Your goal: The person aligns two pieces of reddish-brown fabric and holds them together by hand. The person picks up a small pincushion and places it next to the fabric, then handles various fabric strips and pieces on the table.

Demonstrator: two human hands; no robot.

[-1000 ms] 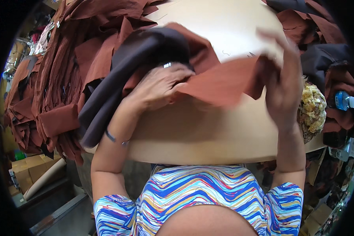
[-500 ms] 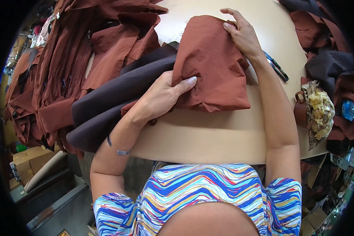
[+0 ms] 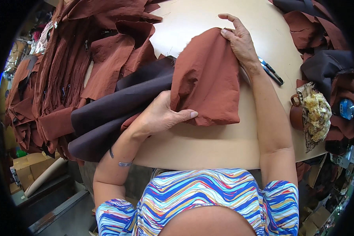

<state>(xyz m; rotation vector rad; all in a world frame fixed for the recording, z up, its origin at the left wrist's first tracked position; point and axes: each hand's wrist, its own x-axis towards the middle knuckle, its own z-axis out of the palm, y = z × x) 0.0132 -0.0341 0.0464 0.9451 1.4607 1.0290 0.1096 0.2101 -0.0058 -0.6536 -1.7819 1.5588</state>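
Left grip (image 3: 159, 114) clamped on the rust-brown cloth piece (image 3: 208, 78) at its near-left corner: thumb on top, other fingers hidden underneath. Right grip (image 3: 242, 43) clamped on the same piece at its far end, thumb over the edge, index finger raised clear, remaining fingers out of sight behind the cloth. Piece sits over the middle of the bench (image 3: 208, 151), set back from the near edge; can't tell if its bottom touches the surface. Far-left side of it frayed. Dark cloth (image 3: 122, 102) runs from behind the piece toward the bench's near-left edge, in long folds, left forearm crossing over it. Bracelet (image 3: 124, 164) on that forearm. Big heap of rust-brown fabric (image 3: 63, 70) along the left edge, zipper pulls showing in it. Pens (image 3: 272, 74) lie just right of the right wrist. Brown mug (image 3: 296, 114) near the right edge, partly covered by a shaggy yellow-brown bundle (image 3: 318, 112), material unclear. More brown fabric (image 3: 303, 31) at the far-right corner, dark fabric (image 3: 326, 69) nearer, blue-labelled bottle (image 3: 347, 109) among folds at far right. Cardboard box (image 3: 33, 171) below the near-left corner.
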